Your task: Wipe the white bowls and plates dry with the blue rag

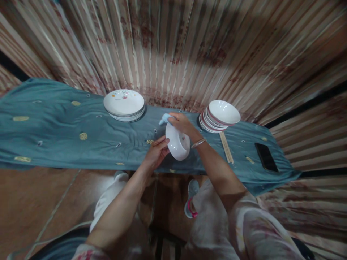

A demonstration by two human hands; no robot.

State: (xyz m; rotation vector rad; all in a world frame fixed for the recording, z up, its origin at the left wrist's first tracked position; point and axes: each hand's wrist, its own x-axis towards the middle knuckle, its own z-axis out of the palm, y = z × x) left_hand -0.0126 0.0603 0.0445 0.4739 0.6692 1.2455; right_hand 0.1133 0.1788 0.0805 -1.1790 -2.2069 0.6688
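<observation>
A white bowl (178,146), tipped on its side with its outside and base toward me, is held above the front of the cloth-covered table. My left hand (157,151) grips its left edge, thumb on the near side. My right hand (181,124) is closed on a light blue cloth (166,118) at the bowl's upper rim; part of the cloth sticks out to the left. A silver bangle circles the right wrist. Fingers behind the bowl are hidden.
A stack of white plates (124,103) stands at the back left. Stacked bowls (223,112) are at the back right, the top one tilted. Chopsticks (226,147) and a black phone (266,156) lie on the teal tablecloth (59,126). A pleated curtain (162,47) hangs close behind.
</observation>
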